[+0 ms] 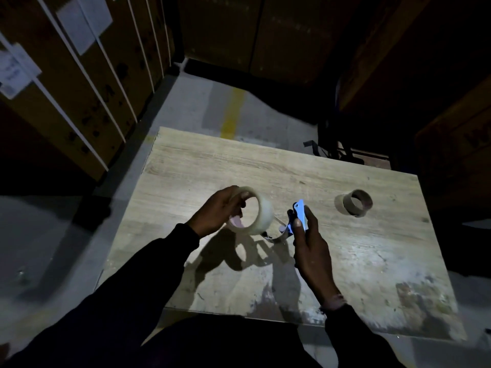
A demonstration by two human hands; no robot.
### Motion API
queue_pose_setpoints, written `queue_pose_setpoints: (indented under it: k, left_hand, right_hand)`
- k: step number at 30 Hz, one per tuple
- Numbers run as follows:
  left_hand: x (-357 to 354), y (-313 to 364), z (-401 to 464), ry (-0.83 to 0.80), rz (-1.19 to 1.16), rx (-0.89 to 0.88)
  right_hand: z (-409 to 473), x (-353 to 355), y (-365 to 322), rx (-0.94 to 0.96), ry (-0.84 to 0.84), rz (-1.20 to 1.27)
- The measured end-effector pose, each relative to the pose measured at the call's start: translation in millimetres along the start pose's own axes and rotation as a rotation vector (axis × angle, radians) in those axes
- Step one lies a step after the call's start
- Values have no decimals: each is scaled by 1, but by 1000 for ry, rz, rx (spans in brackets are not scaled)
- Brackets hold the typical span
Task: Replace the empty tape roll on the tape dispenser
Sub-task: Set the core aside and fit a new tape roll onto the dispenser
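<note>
My left hand grips a full roll of clear tape, held on edge just above the wooden table. My right hand holds the blue tape dispenser upright, close to the right of the roll. A curved metal part of the dispenser reaches under the roll toward the left. The empty brown cardboard core lies on its own on the table, farther right.
Large strapped cardboard boxes stand to the left and behind. Beyond the table is grey floor with a yellow line. A dark frame or cart sits at the table's far right corner. The scene is dim.
</note>
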State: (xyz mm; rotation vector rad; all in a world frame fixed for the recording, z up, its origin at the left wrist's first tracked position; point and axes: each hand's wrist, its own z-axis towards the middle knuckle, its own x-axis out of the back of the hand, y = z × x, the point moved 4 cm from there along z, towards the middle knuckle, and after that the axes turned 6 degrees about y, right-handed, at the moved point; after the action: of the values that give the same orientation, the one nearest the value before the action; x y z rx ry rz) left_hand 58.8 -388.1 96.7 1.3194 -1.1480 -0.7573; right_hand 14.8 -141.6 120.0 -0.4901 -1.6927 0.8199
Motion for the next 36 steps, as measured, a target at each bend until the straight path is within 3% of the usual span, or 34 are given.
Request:
queue_pose_setpoints:
  k: [7, 17, 30, 36]
  left_hand:
    - [-31, 39, -9, 6, 261, -118]
    - [-57, 39, -25, -41, -135, 203]
    - [-92, 50, -74, 345, -226, 337]
    - [-80, 49, -68, 198, -70, 280]
  right_hand:
    - [-4, 3, -3, 40, 8, 44]
    - [-7, 15, 2, 25, 92, 108]
    - [-8, 17, -2, -63, 265, 265]
    - [-10, 19, -12, -50, 186, 309]
